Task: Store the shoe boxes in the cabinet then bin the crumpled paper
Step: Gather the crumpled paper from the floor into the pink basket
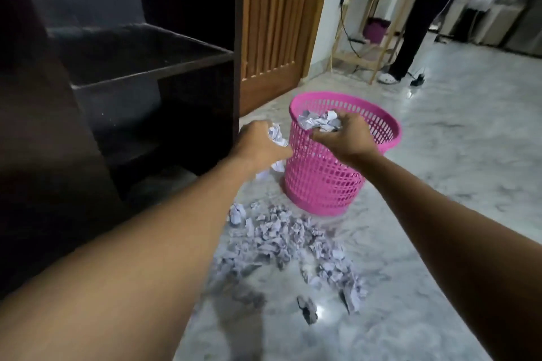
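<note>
A pink mesh bin [322, 182] stands on the marble floor with crumpled paper showing at its rim. My right hand [346, 138] hovers over the bin's near rim, shut on a wad of crumpled paper [322, 123]. My left hand [261, 143] is just left of the bin, shut on another crumpled paper ball [275, 138]. A heap of crumpled paper [293, 243] lies scattered on the floor in front of the bin. The dark cabinet [117, 67] stands open at left; I cannot make out shoe boxes in its dim shelves.
A wooden slatted door [278, 23] is behind the cabinet. A light wooden rack [378, 23] stands at the back right, with a person's legs [416, 29] beside it and cables on the floor. Marble floor [454, 184] stretches to the right of the bin.
</note>
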Motion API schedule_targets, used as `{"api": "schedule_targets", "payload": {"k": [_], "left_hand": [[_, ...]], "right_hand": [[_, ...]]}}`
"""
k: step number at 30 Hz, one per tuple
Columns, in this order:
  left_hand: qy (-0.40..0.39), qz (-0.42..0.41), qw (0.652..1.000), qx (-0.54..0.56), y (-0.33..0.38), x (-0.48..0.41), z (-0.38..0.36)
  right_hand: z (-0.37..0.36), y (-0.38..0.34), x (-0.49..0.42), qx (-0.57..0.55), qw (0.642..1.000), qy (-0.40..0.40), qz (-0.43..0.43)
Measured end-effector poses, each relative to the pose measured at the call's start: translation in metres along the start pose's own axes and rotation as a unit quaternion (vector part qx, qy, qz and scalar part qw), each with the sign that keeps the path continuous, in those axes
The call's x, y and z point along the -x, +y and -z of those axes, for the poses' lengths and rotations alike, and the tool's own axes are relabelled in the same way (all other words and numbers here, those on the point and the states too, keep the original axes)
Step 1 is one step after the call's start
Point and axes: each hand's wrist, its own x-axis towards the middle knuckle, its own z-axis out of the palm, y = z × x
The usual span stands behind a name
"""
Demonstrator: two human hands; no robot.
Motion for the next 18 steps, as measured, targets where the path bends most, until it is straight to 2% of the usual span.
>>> {"api": "schedule_targets", "payload": {"k": [4,9,11,14,16,18], "left_hand": [[0.016,-0.031,0.997,0.066,0.040,-0.055,0.000],[0.042,-0.023,0.995,0.086,0.055,-0.111,-0.053],[0.065,0.001,0.992,0.108,0.055,-0.128,-0.081],[0.110,0.080,0.979,0.154,0.050,-0.158,-0.129],[0.139,0.113,0.967,0.178,0.047,-0.177,-0.156],[0.150,0.132,0.968,0.152,0.044,-0.194,-0.178]], "right_hand": [[0.035,-0.014,-0.059,0.008,1.000,0.014,0.009],[0.058,0.042,-0.104,-0.021,0.999,0.037,-0.010],[0.064,0.077,-0.118,-0.036,0.998,0.048,-0.029],[0.073,0.125,-0.141,-0.050,0.994,0.084,-0.042],[0.072,0.146,-0.153,-0.036,0.995,0.076,-0.056],[0.067,0.165,-0.166,-0.022,0.996,0.057,-0.072]]}}
